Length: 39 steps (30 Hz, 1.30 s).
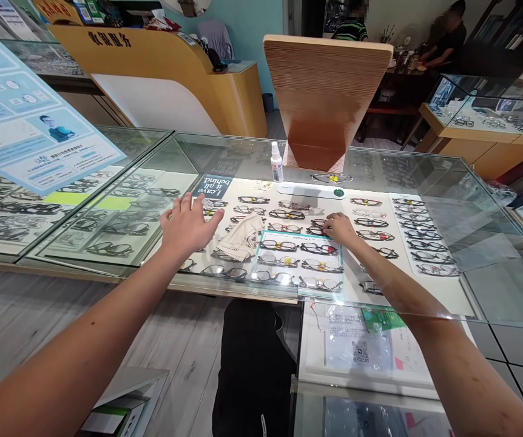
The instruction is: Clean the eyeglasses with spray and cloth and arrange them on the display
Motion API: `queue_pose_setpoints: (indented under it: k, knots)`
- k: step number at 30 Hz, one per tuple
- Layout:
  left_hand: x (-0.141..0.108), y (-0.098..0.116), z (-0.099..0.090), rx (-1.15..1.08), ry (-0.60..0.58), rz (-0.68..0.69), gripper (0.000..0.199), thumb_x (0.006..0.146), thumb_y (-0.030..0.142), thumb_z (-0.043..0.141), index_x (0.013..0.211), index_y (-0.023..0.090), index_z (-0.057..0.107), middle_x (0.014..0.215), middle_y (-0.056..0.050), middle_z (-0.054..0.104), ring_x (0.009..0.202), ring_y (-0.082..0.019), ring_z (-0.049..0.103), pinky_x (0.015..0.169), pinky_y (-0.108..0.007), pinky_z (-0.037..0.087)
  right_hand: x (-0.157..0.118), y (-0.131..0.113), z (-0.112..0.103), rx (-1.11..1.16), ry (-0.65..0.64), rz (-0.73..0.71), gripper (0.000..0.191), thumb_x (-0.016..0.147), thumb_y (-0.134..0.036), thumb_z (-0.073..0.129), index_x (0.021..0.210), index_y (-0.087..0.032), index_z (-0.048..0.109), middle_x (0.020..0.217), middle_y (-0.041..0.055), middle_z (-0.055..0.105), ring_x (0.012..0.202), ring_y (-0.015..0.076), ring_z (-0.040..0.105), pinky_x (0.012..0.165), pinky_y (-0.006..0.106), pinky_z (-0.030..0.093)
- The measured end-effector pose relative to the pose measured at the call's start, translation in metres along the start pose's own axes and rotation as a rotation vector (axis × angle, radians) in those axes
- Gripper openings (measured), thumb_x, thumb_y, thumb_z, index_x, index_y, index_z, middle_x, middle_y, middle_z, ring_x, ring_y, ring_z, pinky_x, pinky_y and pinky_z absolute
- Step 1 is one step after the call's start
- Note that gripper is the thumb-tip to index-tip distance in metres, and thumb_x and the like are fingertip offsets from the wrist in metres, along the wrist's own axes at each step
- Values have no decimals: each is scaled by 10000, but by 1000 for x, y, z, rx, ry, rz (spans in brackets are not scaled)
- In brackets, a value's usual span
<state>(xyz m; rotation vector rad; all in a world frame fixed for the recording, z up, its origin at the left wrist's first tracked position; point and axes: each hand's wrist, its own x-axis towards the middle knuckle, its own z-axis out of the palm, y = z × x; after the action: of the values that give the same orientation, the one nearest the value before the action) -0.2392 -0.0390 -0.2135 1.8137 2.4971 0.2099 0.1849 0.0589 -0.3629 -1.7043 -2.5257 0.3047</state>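
Note:
My left hand is held over the glass-topped display case, fingers spread, with nothing in it. A beige cleaning cloth lies crumpled on the glass just right of it. My right hand is farther right, its fingers bent together at the end of a pair of dark-framed eyeglasses. The hand covers part of that frame. Under the glass, several eyeglasses stand in rows around both hands. Toward the far edge a white spray bottle stands upright on the glass.
A wood-backed tabletop mirror or stand rises at the far edge. A blue printed sheet juts in at left. Beyond are a wooden counter and another display case. Two people sit or stand at the back. An open drawer is below.

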Motion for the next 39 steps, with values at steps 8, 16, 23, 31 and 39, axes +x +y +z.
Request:
queue_pose_setpoints:
  k: [8, 16, 23, 31, 39]
  knots:
    - [0, 0, 1, 4, 6, -3, 921, 1010, 721, 268, 1727, 152, 372, 1834, -168, 240, 1698, -412, 187, 1337, -645, 212, 2, -6, 3, 17, -3, 17, 259, 1020, -291, 628, 1072, -252, 878, 1484, 105, 694, 1398, 343, 544, 1197, 490, 388]
    - [0, 0, 0, -1, 3, -2, 921, 1009, 721, 268, 1726, 152, 373, 1835, -168, 235, 1706, -392, 176, 1340, -641, 205, -1, -15, 0, 15, 24, 17, 258, 1010, -286, 632, 1051, -239, 882, 1479, 115, 696, 1394, 358, 536, 1204, 507, 375]
    - [-1, 1, 0, -4, 9, -3, 909, 1014, 703, 288, 1723, 142, 378, 1831, -172, 245, 1702, -408, 179, 1342, -638, 201, 7, -65, 0, 34, 75, -147, 414, 1069, -375, 559, 1355, -187, 791, 1571, 130, 645, 1478, 378, 451, 1275, 542, 296]
    - [-2, 1, -1, 12, 0, 5, 911, 1018, 708, 271, 1734, 151, 355, 1832, -173, 244, 1701, -413, 180, 1339, -635, 210, 34, -126, 16, 66, -8, -320, 326, 1056, -322, 581, 1225, -181, 821, 1382, 93, 780, 1420, 347, 513, 1297, 497, 251]
    - [-2, 0, 1, 20, 5, 5, 924, 1011, 725, 241, 1734, 162, 357, 1834, -161, 241, 1705, -393, 179, 1344, -614, 208, 40, -130, 20, 66, -25, -319, 316, 1053, -313, 570, 1199, -182, 818, 1390, 88, 778, 1402, 343, 513, 1284, 502, 259]
